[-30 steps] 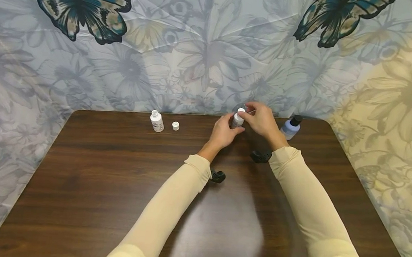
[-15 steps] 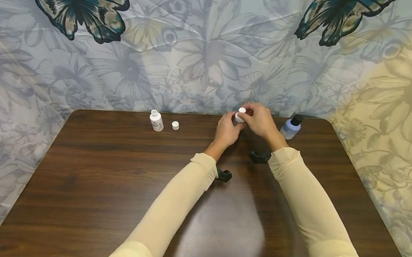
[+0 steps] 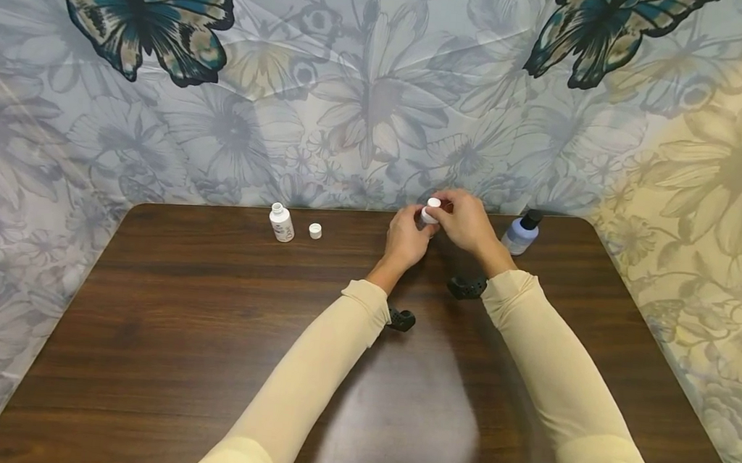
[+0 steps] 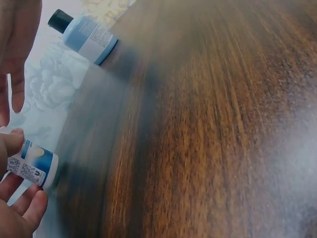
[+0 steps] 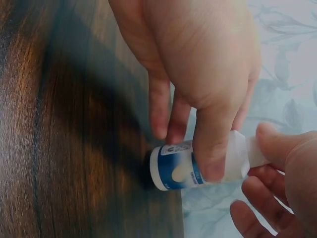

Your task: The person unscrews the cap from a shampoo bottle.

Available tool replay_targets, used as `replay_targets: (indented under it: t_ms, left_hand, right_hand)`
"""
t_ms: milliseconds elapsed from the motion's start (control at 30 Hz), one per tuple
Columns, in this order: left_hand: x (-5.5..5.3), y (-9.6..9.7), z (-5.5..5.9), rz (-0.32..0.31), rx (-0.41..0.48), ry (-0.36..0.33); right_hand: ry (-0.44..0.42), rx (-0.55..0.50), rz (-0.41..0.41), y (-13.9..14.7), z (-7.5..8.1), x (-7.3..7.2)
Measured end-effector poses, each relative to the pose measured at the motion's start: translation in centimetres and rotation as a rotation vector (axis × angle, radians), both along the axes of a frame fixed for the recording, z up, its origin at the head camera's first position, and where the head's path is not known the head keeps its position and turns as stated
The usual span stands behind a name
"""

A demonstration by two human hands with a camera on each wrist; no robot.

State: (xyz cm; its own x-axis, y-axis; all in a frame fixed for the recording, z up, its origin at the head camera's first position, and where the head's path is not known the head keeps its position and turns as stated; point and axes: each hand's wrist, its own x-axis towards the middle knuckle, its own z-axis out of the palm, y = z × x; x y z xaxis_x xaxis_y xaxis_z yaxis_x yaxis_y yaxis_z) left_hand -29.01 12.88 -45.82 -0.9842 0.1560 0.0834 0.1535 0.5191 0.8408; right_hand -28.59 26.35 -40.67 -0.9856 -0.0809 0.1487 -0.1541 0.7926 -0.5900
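Observation:
Near the back edge of the table, my left hand (image 3: 407,237) grips the body of a small white bottle (image 5: 171,166) with a blue label. In the right wrist view, its thumb lies along the label. My right hand (image 3: 468,223) pinches the white cap (image 5: 256,151) on top between thumb and fingers. The left wrist view shows the bottle's base end, with the cap out of sight. Further left stands a similar white bottle (image 3: 281,223) with its neck uncovered. A loose white cap (image 3: 315,231) lies beside it.
A light blue bottle (image 3: 520,233) with a black cap stands right of my right hand. Behind the brown wooden table (image 3: 173,332) hangs a flowered cloth (image 3: 380,116) with butterflies. Black wrist devices (image 3: 401,319) are worn at both wrists.
My left hand has moved slightly right and closer around the bottle, covering more of its body. The right hand stays at the cap. The other bottles and loose cap have not moved.

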Motion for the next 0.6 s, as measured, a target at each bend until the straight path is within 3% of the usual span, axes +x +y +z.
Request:
replay_targets:
  t_ms: [367,600]
  left_hand:
    - [0.1,-1.5,-0.8,0.048,0.070,0.039]
    - [0.5,-2.6,-1.2,0.041,0.140,0.076]
  right_hand:
    - [0.045,-0.082,0.013,-1.5,-0.2,0.4]
    - [0.047,-0.130,0.007,-2.7,0.0,1.6]
